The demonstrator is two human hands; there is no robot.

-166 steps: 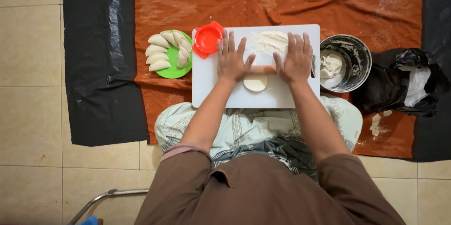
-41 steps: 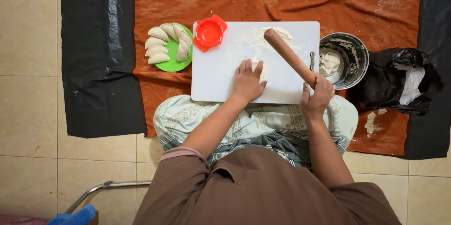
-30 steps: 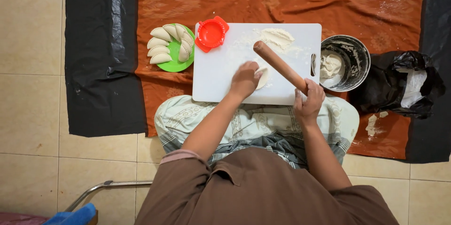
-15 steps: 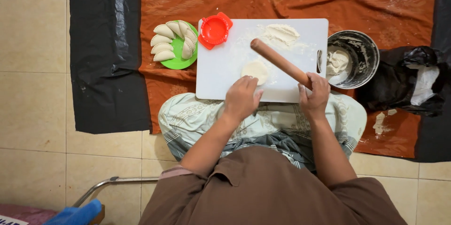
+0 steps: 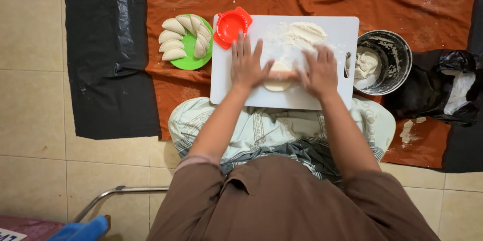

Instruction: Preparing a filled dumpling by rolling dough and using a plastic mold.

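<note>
Left hand (image 5: 247, 65) and right hand (image 5: 317, 71), palms flat, fingers spread, press rolling pin (image 5: 282, 75) over dough round (image 5: 277, 84) near cutting board (image 5: 236, 95) front edge. Six shaped dumplings (image 5: 183, 37) on green plate (image 5: 188, 60); dough remains in metal bowl (image 5: 397, 55).

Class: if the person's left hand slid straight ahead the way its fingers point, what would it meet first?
Probably the red plastic dumpling press: the left hand lies flat on the white cutting board, its fingers pointing towards the press just ahead.

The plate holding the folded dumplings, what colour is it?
The plate is bright green, seen in the head view, left of the white board.
</note>
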